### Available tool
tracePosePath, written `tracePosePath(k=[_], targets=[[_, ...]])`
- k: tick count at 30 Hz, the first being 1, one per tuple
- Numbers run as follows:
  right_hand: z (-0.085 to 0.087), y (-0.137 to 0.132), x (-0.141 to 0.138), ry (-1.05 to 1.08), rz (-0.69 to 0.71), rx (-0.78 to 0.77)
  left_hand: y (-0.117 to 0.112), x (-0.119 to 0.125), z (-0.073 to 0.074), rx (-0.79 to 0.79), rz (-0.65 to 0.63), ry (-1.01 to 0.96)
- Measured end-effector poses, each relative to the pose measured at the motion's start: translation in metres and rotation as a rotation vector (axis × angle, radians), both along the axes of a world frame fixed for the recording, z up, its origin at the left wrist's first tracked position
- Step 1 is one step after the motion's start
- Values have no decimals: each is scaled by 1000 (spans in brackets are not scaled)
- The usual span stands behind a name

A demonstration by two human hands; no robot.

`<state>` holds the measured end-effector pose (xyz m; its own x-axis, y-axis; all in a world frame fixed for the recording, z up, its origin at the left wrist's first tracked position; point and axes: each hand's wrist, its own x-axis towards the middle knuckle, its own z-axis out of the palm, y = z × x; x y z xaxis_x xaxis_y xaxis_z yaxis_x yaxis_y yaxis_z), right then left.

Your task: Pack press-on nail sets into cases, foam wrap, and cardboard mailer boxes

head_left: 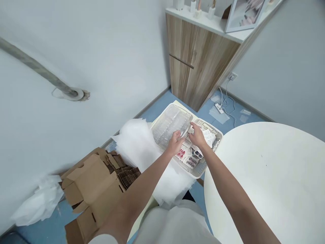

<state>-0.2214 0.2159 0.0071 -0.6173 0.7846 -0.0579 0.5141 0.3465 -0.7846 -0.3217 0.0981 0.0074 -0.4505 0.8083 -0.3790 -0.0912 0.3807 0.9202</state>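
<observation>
Both my arms reach down into a white plastic basket (217,141) on the floor. My left hand (175,141) is closed on the edge of a clear plastic tray (170,126), part of a stack lying in the basket's left half. My right hand (197,135) pinches the same tray's near corner from the right. Under my hands lie several small packs of coloured press-on nails (189,156) and white paper slips (209,136).
A round white table (269,179) fills the right. White foam sheets (142,145) lie left of the basket. Open cardboard boxes (93,189) sit at lower left. A wooden cabinet (200,64) stands behind, with a power strip (218,108) on the blue floor.
</observation>
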Motion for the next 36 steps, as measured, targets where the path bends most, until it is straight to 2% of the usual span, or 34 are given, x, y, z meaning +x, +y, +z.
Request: tracePosePath(k=[3,6,10,14,18,22,24,26,28,30,32,36], targets=[[-5,17,-11,-33,61,66,29,-3,-4,-66,12,-47],[-9,25,-18,-93,104,104,44,-5,-11,-128,27,-73],[-14,25,-20,-82,114,129,43,-5,-23,-114,14,-38],[-15,25,-13,-8,48,85,38,-5,-28,-103,12,-16],[-9,23,-8,105,-7,-11,45,-7,-22,-121,-28,169],[3,10,-11,220,57,-73,54,-11,-8,-99,-102,461],[9,1,-14,260,96,-93,55,-13,-2,-99,-84,573],[13,-8,-15,281,106,-105,51,-16,2,-79,-45,601],[15,-16,-12,280,56,-76,45,-18,6,-26,-20,548],[15,-24,-7,266,-53,-17,35,-20,8,43,14,444],[14,-34,1,261,-156,-20,22,-21,11,105,85,316],[17,-62,18,362,-257,-318,-8,-15,24,183,165,30]])
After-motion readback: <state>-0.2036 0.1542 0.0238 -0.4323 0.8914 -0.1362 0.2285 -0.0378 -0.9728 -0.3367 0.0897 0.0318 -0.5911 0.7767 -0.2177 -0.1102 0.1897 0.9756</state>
